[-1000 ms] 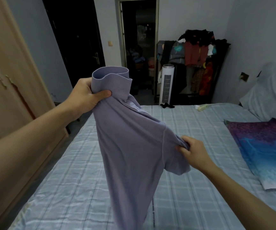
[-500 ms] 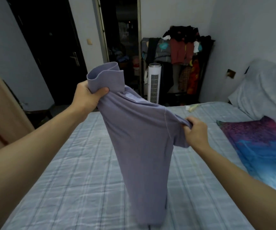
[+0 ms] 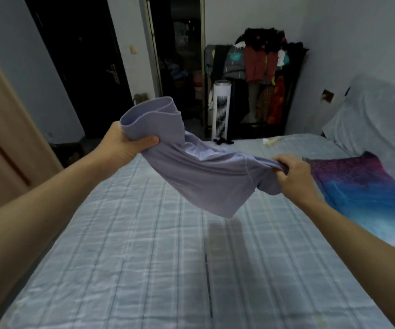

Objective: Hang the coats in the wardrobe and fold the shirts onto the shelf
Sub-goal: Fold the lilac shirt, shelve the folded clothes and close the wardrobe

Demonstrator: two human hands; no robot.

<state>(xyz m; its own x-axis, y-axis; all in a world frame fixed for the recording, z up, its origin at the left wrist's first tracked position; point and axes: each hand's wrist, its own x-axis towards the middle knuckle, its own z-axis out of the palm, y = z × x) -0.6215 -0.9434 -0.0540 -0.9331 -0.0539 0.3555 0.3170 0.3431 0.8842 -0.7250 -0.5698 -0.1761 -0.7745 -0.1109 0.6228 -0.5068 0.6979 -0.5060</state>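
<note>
Subject: lilac shirt (image 3: 203, 179), held in the air between both hands; no part of it touches the bed (image 3: 132, 269) below the grips

Left hand (image 3: 126, 148): fingers and thumb curled tight round a bunched, turned-back edge of the shirt, which stands up as an open loop above the fist; whether that edge is collar or hem cannot be told

Right hand (image 3: 293, 176): fingertips and thumb pinch a gathered fold at the sleeve end; the rest of the sleeve sags just under this grip

Change noted: a second ago the shirt hung straight down from the left-hand grip, its lower end close to the bed; the hands now stand wider apart and the cloth is pulled nearly level between them; the free tail has swung up and is blurred

Judgement: this reads as a shake-out to open and flatten the shirt before laying it down; folding proper has not begun; the shelf is not in view

Below the grips: checked bed cover, where the shirt could be spread

Left of the left-hand grip: wooden wardrobe door (image 3: 4, 143), closed as far as visible

Right of the right-hand grip: purple-and-blue cloth (image 3: 362, 193) lying on the bed; pale pillow (image 3: 376, 119) beyond it

Beyond the grips: laden clothes rack (image 3: 258, 74) and white tower fan (image 3: 221, 110) against the far wall

Risk: the right-hand pinch is small; a sharp shake could pull the sleeve free
</note>
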